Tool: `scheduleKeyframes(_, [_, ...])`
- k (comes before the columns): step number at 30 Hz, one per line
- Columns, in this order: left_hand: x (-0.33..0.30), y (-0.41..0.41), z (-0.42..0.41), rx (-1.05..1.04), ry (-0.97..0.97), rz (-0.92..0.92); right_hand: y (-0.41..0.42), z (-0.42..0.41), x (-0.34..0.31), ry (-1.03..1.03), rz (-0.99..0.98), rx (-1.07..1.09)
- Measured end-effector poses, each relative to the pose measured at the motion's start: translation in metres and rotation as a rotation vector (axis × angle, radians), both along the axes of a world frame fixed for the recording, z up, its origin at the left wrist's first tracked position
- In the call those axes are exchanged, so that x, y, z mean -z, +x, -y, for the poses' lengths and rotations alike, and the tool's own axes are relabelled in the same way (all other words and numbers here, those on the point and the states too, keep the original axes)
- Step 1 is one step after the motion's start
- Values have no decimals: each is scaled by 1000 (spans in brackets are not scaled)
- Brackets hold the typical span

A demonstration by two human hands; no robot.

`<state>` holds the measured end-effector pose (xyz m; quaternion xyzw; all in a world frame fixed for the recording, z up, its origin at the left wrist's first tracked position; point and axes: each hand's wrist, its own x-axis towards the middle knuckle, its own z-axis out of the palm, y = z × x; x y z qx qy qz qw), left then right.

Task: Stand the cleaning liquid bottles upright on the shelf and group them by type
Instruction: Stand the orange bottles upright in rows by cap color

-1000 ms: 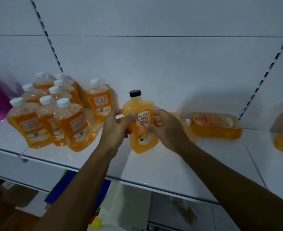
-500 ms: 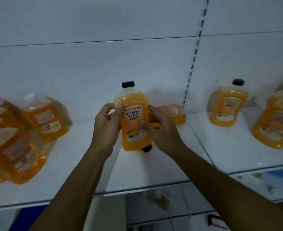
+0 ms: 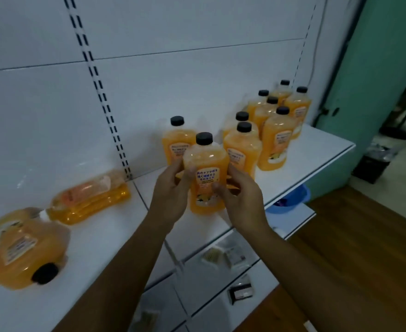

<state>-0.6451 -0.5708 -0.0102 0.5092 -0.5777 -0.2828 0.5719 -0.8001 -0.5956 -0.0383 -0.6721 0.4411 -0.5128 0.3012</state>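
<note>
— Head view: both hands, left point(image 3: 170, 195) and right point(image 3: 241, 200), curl round the upright bottle point(image 3: 206, 173) above the shelf point(image 3: 316, 159). Label?
— Blue Japanese print, black cap. Bare shelf left of the standing group point(image 3: 266, 130).

Black-capped orange bottle point(image 3: 205, 173) upright, held over shelf point(image 3: 316, 154); others grouped right.

Dim, flat indoor light, soft pic w/ motion blur.
White shelf point(image 3: 312, 161) and back panel are reading grey-blue; light is seeming to come from above/front, no hard glare. Lying bottles point(image 3: 87, 200) at left are smearing badly, labels unreadable. Held bottle point(image 3: 205, 171) is staying fairly sharp, text legible. Forearms are going dark at bottom. Wide-angle is bending lines near edges.
</note>
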Motion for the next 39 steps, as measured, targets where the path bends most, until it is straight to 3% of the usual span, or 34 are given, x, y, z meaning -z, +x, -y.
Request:
scheduleKeyframes(7, [10,-27,34,1,30,-67,-10,25,15,45,-66,241])
scheduleKeyframes(12, [12,-13,34,-38,77,12,2,12,31,-61,-115,240])
scheduleKeyframes(17, [7,19,16,-86,87,85,41,-7,28,-124,-194,19])
scheduleKeyframes(22, [2,84,-25,-224,97,129,106,-20,21,-59,-180,-168])
scheduleKeyframes(32, [0,219,-147,-649,70,254,252,-76,9,-120,-273,-512])
scheduleKeyframes(35, [18,246,-181,-750,190,547,268,-82,10,-116,-365,-598])
scheduleKeyframes(39, [45,263,-201,-534,498,670,267,-78,12,-58,-394,-670])
